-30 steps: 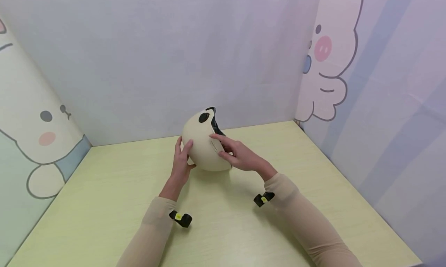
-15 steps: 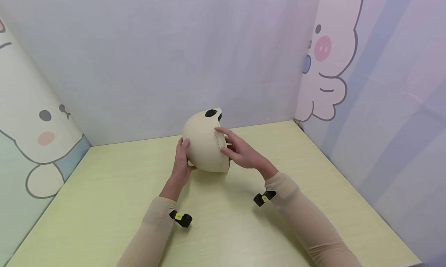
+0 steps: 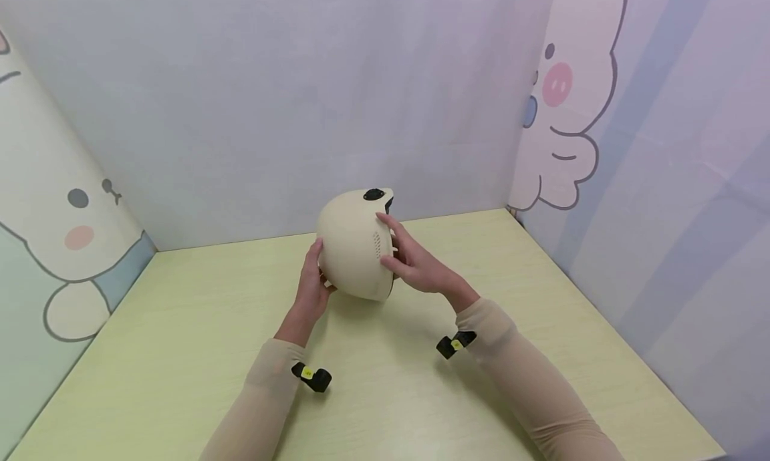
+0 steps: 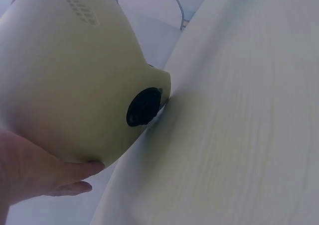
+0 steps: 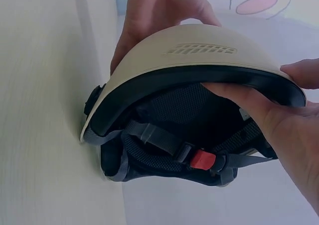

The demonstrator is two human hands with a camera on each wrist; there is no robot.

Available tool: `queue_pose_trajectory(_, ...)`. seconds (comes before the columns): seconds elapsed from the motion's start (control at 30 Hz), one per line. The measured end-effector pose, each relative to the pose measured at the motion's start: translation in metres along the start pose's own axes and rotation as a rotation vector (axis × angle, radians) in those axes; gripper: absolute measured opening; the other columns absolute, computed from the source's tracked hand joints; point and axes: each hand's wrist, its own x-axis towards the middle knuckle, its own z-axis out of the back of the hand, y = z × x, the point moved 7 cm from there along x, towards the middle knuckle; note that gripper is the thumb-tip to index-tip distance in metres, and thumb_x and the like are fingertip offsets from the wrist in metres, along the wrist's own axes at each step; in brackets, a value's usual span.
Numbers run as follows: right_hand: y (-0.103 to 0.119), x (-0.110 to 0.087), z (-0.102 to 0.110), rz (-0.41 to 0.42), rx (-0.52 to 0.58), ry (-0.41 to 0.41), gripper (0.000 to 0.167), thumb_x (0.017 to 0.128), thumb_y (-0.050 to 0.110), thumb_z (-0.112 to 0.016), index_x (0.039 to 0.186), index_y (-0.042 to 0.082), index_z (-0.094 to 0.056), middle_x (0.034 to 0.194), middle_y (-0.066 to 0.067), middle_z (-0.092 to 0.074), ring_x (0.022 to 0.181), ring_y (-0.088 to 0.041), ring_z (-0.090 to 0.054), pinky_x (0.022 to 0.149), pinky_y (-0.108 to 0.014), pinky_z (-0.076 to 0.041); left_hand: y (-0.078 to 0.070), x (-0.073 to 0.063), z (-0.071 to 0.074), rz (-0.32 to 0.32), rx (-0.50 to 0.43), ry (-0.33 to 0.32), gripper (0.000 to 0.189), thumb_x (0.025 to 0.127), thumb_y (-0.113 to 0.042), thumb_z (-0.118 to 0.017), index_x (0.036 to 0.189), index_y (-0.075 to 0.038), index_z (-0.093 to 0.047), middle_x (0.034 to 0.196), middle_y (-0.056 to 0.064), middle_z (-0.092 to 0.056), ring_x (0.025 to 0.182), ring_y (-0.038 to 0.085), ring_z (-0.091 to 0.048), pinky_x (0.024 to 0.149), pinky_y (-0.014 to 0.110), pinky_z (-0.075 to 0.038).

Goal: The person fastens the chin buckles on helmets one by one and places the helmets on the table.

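A cream helmet (image 3: 351,244) is tilted on its side over the table, its opening towards the right. My left hand (image 3: 311,284) holds the rounded shell from the left. On the opposite side my right hand (image 3: 418,267) grips the rim; in the right wrist view the thumb (image 5: 239,93) is inside the edge and a finger lies on the outer shell. A black round disc (image 3: 373,194) sits on the shell near the top. The right wrist view shows dark padding, a grey chin strap (image 5: 157,137) and a red buckle (image 5: 203,160) inside. Left fingertips are partly hidden behind the shell.
The pale yellow-green wooden table (image 3: 198,354) stretches around the helmet. A plain grey-lilac back wall (image 3: 289,113) rises close behind it. Side walls with cartoon animals, such as a pig-nosed figure (image 3: 568,93), stand at left and right.
The helmet has rolled in my hands: its black disc has moved to the right and the dark lining has turned out of the head view. Right fingers have shifted slightly along the rim.
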Motion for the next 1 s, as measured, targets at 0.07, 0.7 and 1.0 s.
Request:
queue_pose_trajectory(0.07, -0.0001, -0.0003, -0.0005, -0.006, 0.010, 0.000, 0.074, 0.105, 0.004, -0.046, 0.161, 0.023, -0.001, 0.156, -0.019, -0.025, 0.126, -0.039, -0.052, 0.081, -0.046, -0.057, 0.0014, 0.0005, 0.0008, 0.012, -0.007, -0.001, 0.063, 0.096, -0.063, -0.047, 0.150, -0.033, -0.033, 0.149, 0.009, -0.034, 0.130, 0.037, -0.039, 0.099, 0.063, -0.034)
queue_pose_trajectory(0.7, 0.0005, -0.0021, -0.0005, -0.079, 0.051, 0.001, 0.084, 0.105, 0.005, -0.048, 0.160, 0.031, 0.010, 0.165, -0.004, -0.002, 0.135, -0.040, -0.042, 0.080, -0.048, -0.057, -0.0021, -0.0037, 0.0005, -0.002, -0.041, -0.059, 0.077, 0.095, -0.061, -0.051, 0.158, -0.033, -0.018, 0.156, 0.008, -0.022, 0.136, 0.036, -0.031, 0.105, 0.066, -0.029)
queue_pose_trajectory(1.0, -0.0006, -0.0013, 0.0035, -0.142, 0.036, -0.020, 0.090, 0.102, -0.006, -0.049, 0.159, 0.023, 0.014, 0.165, -0.010, -0.001, 0.132, -0.046, -0.044, 0.081, -0.054, -0.056, -0.0045, -0.0057, -0.0022, 0.014, -0.025, -0.061, 0.091, 0.092, -0.064, -0.054, 0.161, -0.033, -0.003, 0.160, 0.009, -0.017, 0.139, 0.036, -0.031, 0.111, 0.060, -0.026)
